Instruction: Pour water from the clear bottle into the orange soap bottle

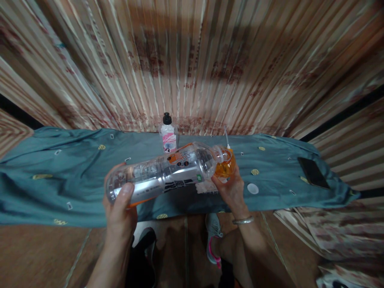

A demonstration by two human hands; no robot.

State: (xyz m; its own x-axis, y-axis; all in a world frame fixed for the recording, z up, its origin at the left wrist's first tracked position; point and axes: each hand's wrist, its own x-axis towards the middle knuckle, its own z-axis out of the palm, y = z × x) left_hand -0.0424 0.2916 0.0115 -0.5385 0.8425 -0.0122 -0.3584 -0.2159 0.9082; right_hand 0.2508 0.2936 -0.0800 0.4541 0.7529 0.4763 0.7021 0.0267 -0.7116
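Left hand (118,208) clamped round the base of a nearly empty, probably light, slippery, crushable clear plastic bottle (168,170) held horizontal, neck tipped into a small cup of orange liquid (225,167) gripped by the right hand (231,190); beyond: white cap (253,188), black-capped bottle (168,134), phone (313,172) on teal cloth (60,176).

A single head-worn camera looks forward and steeply down from close above the teal patterned cloth-covered table (60,176). It faces the striped reddish curtain (192,60) behind, with brown floor tiles (39,256) at the bottom edge.
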